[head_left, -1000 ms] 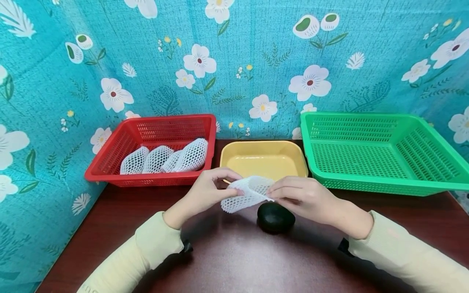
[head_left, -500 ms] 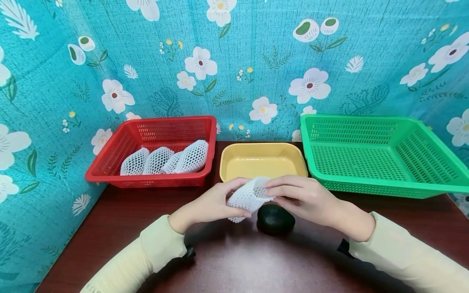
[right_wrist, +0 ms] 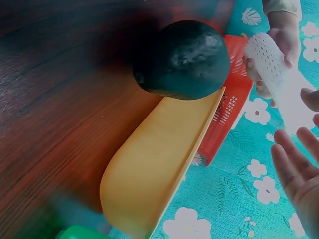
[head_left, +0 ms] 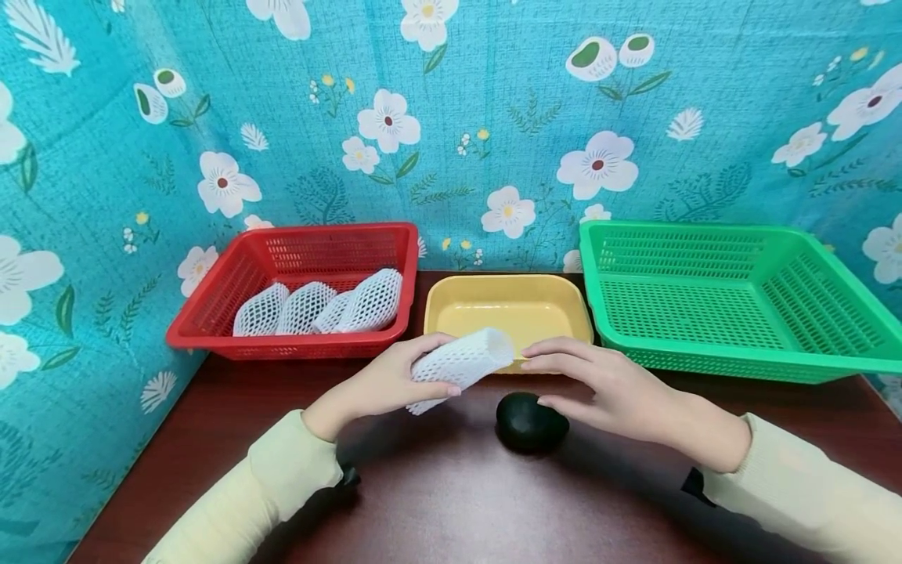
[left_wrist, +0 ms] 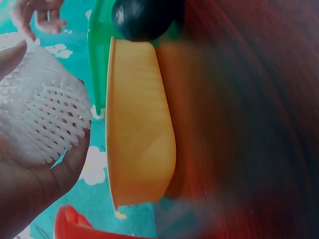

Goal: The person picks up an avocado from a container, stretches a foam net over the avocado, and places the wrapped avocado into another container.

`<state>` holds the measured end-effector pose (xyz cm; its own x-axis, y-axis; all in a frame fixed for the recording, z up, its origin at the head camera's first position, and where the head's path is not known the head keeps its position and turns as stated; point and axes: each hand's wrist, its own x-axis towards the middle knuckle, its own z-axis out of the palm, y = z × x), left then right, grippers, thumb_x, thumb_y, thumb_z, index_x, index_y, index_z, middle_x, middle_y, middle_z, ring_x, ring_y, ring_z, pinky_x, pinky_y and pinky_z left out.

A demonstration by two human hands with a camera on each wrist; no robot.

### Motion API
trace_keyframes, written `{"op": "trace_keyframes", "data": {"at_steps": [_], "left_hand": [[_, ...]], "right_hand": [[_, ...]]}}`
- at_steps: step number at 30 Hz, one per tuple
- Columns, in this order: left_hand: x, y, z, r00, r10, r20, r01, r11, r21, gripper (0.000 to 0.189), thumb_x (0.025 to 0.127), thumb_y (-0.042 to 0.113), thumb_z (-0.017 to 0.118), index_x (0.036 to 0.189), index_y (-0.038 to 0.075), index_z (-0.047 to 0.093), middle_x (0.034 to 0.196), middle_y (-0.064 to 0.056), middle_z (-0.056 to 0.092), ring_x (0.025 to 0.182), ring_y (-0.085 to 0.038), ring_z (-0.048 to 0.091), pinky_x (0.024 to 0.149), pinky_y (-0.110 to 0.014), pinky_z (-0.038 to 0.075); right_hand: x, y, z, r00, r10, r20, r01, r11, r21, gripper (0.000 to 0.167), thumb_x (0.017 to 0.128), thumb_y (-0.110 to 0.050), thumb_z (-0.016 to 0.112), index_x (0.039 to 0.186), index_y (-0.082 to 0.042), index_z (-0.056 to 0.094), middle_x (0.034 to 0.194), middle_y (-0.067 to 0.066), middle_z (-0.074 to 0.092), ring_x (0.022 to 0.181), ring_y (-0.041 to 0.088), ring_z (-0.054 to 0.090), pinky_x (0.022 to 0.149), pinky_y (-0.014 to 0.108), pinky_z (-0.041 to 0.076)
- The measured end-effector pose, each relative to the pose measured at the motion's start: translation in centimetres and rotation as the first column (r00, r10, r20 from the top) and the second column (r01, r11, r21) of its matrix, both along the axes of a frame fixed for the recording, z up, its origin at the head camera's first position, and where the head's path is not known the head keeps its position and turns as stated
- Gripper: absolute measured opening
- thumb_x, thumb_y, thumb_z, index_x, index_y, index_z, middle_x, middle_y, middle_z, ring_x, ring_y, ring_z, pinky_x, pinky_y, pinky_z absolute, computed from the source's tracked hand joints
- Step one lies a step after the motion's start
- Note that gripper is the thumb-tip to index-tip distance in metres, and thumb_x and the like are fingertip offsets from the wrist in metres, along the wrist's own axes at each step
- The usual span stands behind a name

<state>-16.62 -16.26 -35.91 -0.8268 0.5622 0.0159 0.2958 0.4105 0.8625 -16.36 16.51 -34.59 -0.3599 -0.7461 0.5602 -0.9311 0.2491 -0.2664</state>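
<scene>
My left hand (head_left: 387, 384) grips a white foam fruit net (head_left: 461, 362) between thumb and fingers, its open end tilted up to the right. On the dark wooden table lies a dark avocado (head_left: 530, 423), to the right of and below the net. My right hand (head_left: 613, 388) hovers just right of the avocado with its fingers loosely spread, holding nothing. In the right wrist view the avocado (right_wrist: 187, 59) looms large, and the right fingers (right_wrist: 294, 159) are apart from the net. The left wrist view shows the net's mesh (left_wrist: 50, 119) lying across the left palm.
A red basket (head_left: 289, 345) at the back left holds several white foam nets (head_left: 306, 307). The shallow yellow tray (head_left: 507, 286) stands just behind the hands. At the back right is a green basket (head_left: 733, 345). Behind everything hangs a blue flowered cloth (head_left: 451, 157).
My right hand has let go of the net's mouth and drawn right and down beside the avocado. The left hand has shifted slightly left with the net, now rounder and opened at its end.
</scene>
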Motion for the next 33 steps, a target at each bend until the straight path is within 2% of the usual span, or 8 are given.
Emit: {"op": "trace_keyframes", "data": {"at_steps": [2, 5, 9, 12, 16, 21, 28, 33], "left_hand": [[-0.1, -0.4, -0.1, 1.000, 0.009, 0.004, -0.009, 1.000, -0.013, 0.060, 0.087, 0.031, 0.082, 0.141, 0.022, 0.056, 0.124, 0.002, 0.063, 0.110, -0.021, 0.059, 0.082, -0.039, 0.058], [-0.1, -0.8, -0.4, 1.000, 0.012, 0.009, -0.012, 0.999, -0.038, 0.060, 0.088, 0.032, 0.081, 0.141, 0.021, 0.056, 0.124, 0.002, 0.063, 0.109, -0.021, 0.060, 0.082, -0.038, 0.058], [-0.2, -1.3, -0.6, 1.000, 0.007, 0.017, -0.006, 0.998, -0.068, 0.063, 0.087, 0.034, 0.081, 0.142, 0.020, 0.055, 0.125, 0.002, 0.063, 0.109, -0.020, 0.059, 0.084, -0.037, 0.058], [-0.2, -1.5, -0.8, 1.000, 0.000, 0.028, 0.002, 0.997, -0.073, 0.064, 0.087, 0.035, 0.081, 0.144, 0.019, 0.054, 0.126, 0.002, 0.063, 0.110, -0.021, 0.059, 0.084, -0.037, 0.057], [-0.2, -1.9, -1.0, 0.999, -0.005, 0.049, 0.009, 0.997, -0.073, 0.064, 0.088, 0.035, 0.080, 0.144, 0.019, 0.053, 0.126, 0.001, 0.063, 0.109, -0.021, 0.060, 0.083, -0.037, 0.058], [-0.3, -2.1, -1.2, 0.998, 0.000, 0.062, 0.005, 0.996, -0.085, 0.065, 0.089, 0.037, 0.079, 0.145, 0.019, 0.053, 0.126, 0.001, 0.063, 0.109, -0.021, 0.059, 0.084, -0.037, 0.057], [-0.3, -2.2, -1.2, 0.998, 0.005, 0.059, 0.002, 0.993, -0.116, 0.067, 0.087, 0.039, 0.080, 0.145, 0.019, 0.053, 0.127, 0.002, 0.062, 0.112, -0.021, 0.058, 0.086, -0.036, 0.056], [-0.3, -2.2, -1.2, 0.998, 0.013, 0.058, -0.005, 0.990, -0.139, 0.068, 0.087, 0.039, 0.080, 0.146, 0.018, 0.052, 0.127, 0.001, 0.062, 0.112, -0.021, 0.057, 0.085, -0.036, 0.056]], "right_hand": [[0.0, 0.2, -0.1, 1.000, -0.004, 0.024, 0.003, 0.999, 0.036, 0.041, 0.103, -0.045, 0.057, 0.127, -0.013, 0.067, 0.130, 0.002, 0.062, 0.116, 0.016, 0.062, 0.101, 0.015, 0.043], [0.2, 0.5, -0.4, 0.999, -0.023, 0.046, 0.018, 0.995, 0.102, 0.039, 0.098, -0.039, 0.070, 0.128, -0.013, 0.066, 0.129, 0.002, 0.062, 0.115, 0.017, 0.061, 0.100, 0.018, 0.044], [0.5, 0.8, -0.8, 0.992, -0.077, 0.099, 0.054, 0.976, 0.212, 0.054, 0.086, -0.029, 0.085, 0.133, -0.015, 0.062, 0.132, 0.000, 0.059, 0.117, 0.016, 0.059, 0.097, 0.030, 0.051], [0.7, 0.9, -1.2, 0.981, -0.111, 0.161, 0.063, 0.959, 0.276, 0.064, 0.083, -0.030, 0.088, 0.138, -0.015, 0.058, 0.135, -0.001, 0.056, 0.120, 0.016, 0.057, 0.096, 0.039, 0.053], [0.9, 1.0, -1.7, 0.953, -0.161, 0.256, 0.068, 0.939, 0.336, 0.069, 0.085, -0.033, 0.086, 0.143, -0.016, 0.054, 0.139, 0.001, 0.054, 0.123, 0.019, 0.056, 0.099, 0.044, 0.053], [0.9, 0.8, -2.9, 0.927, -0.178, 0.331, 0.056, 0.937, 0.345, 0.076, 0.083, -0.028, 0.088, 0.147, -0.014, 0.050, 0.139, 0.000, 0.054, 0.125, 0.018, 0.055, 0.102, 0.042, 0.050], [0.6, 0.6, -4.8, 0.920, -0.160, 0.358, 0.037, 0.945, 0.326, 0.082, 0.083, -0.026, 0.088, 0.151, -0.013, 0.045, 0.141, -0.004, 0.053, 0.127, 0.016, 0.054, 0.104, 0.042, 0.048], [0.4, 0.2, -5.3, 0.912, -0.173, 0.371, 0.041, 0.940, 0.338, 0.083, 0.082, -0.027, 0.089, 0.151, -0.014, 0.045, 0.140, -0.004, 0.052, 0.126, 0.016, 0.055, 0.103, 0.044, 0.049]]}}
